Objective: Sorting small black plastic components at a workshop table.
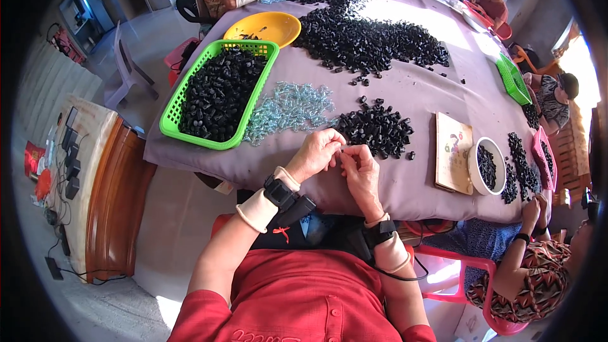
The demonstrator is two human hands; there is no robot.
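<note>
Over the near edge of the table, my left hand (316, 154) and my right hand (361, 172) meet with thumbs and fingers pinched together. Whatever sits between the fingertips is too small and hidden to make out. Just beyond them lies a small heap of black cap-like plastic pieces (376, 128). Left of that heap spreads a pile of clear bluish small pieces (288, 111). A green basket (170, 120) full of more black pieces stands at the left edge of the table.
Behind the basket is a yellow plate (277, 25); a large black heap (373, 41) covers the table's middle. To the right are a worn booklet (451, 152) and a white bowl (500, 177) of black pieces. Other people sit around the table, one close at my right (532, 278).
</note>
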